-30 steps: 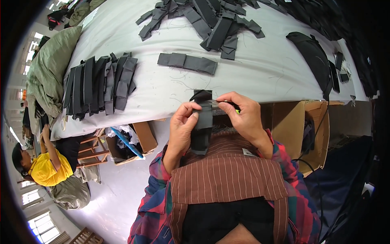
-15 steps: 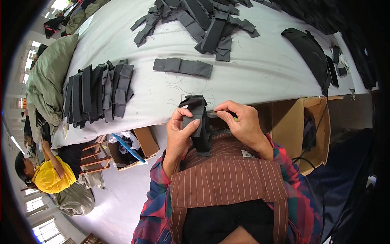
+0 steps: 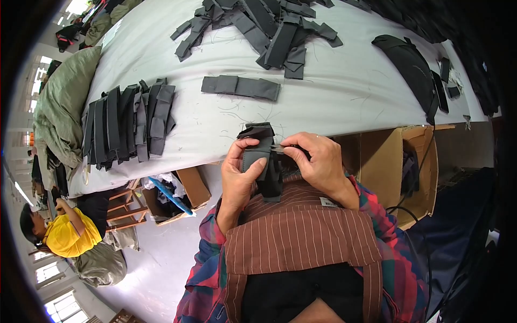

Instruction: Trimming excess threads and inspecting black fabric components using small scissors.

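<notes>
My left hand (image 3: pixel 237 171) is closed on a dark grey fabric strip (image 3: pixel 267 182), thumb in front, at the table's near edge. The strip hangs down over my striped brown apron, its upper end folded. At its right edge is my right hand (image 3: pixel 319 161), fingers pinched around small thread snips (image 3: pixel 277 147) with a thin metal tip. The tip touches or nearly touches the strip; most of the tool is hidden in the fingers. Beyond my hands, a single grey strip (image 3: pixel 240 88) lies flat on the white-covered table (image 3: pixel 328 105).
A row of dark strips (image 3: pixel 128 124) lies at the left, and a loose heap of them (image 3: pixel 269 32) at the back. A black curved pouch (image 3: pixel 407 72) rests at the right. Cardboard boxes (image 3: pixel 379 169) stand under the table. A person in yellow (image 3: pixel 72 231) is at far left.
My right hand has shifted slightly left, bringing the snips' tip closer to the strip. The strip's lower end has risen a little. The person in yellow has moved their arms.
</notes>
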A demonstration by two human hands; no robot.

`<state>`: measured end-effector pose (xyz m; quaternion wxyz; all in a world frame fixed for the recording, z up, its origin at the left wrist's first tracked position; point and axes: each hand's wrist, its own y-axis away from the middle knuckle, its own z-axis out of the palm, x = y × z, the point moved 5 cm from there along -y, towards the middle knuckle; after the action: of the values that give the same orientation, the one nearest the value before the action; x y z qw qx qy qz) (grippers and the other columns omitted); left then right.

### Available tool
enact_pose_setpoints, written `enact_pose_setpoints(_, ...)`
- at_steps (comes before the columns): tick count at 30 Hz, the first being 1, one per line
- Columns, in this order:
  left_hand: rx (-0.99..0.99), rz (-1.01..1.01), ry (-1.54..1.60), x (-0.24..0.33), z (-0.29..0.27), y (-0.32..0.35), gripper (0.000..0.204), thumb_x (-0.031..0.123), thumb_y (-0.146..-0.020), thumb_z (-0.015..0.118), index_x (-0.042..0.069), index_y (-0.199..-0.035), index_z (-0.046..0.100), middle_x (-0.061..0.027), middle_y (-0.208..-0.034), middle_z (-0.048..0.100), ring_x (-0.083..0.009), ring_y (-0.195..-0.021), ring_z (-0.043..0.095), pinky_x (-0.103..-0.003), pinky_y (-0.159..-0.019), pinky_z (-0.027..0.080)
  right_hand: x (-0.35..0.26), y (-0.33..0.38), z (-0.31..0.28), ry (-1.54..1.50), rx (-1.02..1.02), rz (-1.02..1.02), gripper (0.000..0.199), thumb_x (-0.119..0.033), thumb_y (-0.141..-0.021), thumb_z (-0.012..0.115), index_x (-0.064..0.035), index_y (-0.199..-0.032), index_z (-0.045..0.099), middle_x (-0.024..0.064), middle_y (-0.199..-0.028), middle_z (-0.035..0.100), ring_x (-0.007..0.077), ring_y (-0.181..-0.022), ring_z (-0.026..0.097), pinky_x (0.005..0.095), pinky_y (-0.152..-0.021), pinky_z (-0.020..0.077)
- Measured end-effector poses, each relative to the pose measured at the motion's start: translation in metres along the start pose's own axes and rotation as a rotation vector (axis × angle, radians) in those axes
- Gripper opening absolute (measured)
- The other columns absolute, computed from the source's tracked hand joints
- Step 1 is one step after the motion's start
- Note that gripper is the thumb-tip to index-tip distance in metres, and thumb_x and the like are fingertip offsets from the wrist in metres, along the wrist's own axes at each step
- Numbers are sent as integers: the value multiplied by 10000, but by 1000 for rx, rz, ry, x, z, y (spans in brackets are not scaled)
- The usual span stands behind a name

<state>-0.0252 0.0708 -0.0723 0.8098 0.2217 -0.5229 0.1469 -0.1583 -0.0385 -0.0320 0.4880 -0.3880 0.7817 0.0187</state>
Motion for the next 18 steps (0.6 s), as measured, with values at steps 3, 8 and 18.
enact_pose_setpoints(3, 2, 26, -14, 1, 2, -1, 389, -58, -791, 613, 12, -1157, 504, -70, -1091, 574, -96, -951, 560, -233, -841, 455, -4, 0, 0, 57, 8, -60, 93, -185, -786, 679, -103, -805, 642, 41, -703, 630, 247, -623, 599, 345, -552, 450)
enact_pose_setpoints(8, 11, 28, -7, 3, 2, 1, 417, -60, -790, 608, 5, -1186, 495, -69, -1105, 567, -97, -969, 551, -234, -858, 447, -11, 0, 1, 140, 37, -154, 92, -182, -778, 684, -104, -786, 636, 33, -675, 607, 239, -599, 577, 340, -556, 435)
enact_pose_setpoints(18, 23, 51, -29, 2, 0, 0, 406, -48, -795, 608, -2, -1182, 495, -69, -1094, 572, -95, -958, 552, -229, -850, 446, -8, 0, -1, 95, 24, -82, 90, -176, -785, 678, -96, -785, 637, 35, -680, 618, 232, -605, 586, 340, -556, 430)
